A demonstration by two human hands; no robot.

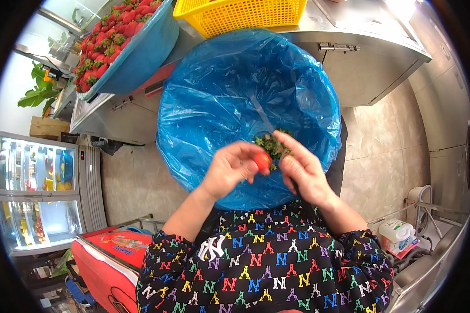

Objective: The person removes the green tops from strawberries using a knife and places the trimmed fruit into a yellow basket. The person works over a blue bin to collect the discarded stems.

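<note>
My left hand pinches a red strawberry between thumb and fingers, above a tub lined with a blue plastic bag. Close on its right, my right hand is curled around what looks like a small knife. A dark bit of its handle shows under the palm, and a pale blurred streak beyond the index fingertip may be the blade. Below the hands, a small heap of green strawberry tops lies in the bag, partly hidden by my fingers.
A blue basin heaped with strawberries stands on the steel counter at upper left. Beside it is a yellow perforated basket. A lit display fridge is at left, a red box at lower left, a white jug at right.
</note>
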